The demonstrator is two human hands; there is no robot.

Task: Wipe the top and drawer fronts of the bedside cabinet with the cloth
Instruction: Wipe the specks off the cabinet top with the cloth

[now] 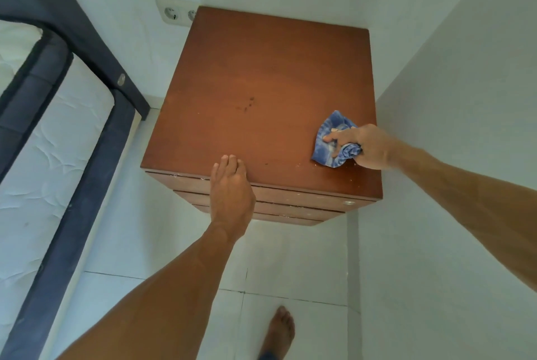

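Starting with the cloth (325, 153), we find it blue and white, crumpled, and pressed against the top of the bedside cabinet (261, 69) near its front right corner. The right hand (367, 146) grips it: the lower fingers curl round a bunched part of the fabric, and one finger stretches forward across the flatter part that spreads onto the wood. The left hand (231, 189) holds nothing; its fingers lie straight and close together, the tips resting on the front edge of the top while the palm hangs over the uppermost of the drawer fronts (293, 200). We count three drawer fronts stepped below that edge, with a small metal knob (348, 202) showing towards the right. We record a cluster of dark spots (248, 104) near the middle of the brown top and pale specks (308, 165) scattered along the front edge beside the cloth. The cabinet stands in a corner between two white walls. A double wall socket (177, 12) sits just beside its rear left corner. To the left we note a dark bed frame (96, 49) and a white mattress (58, 141). Below, a bare foot (280, 327) stands on the white floor tiles (290, 258).
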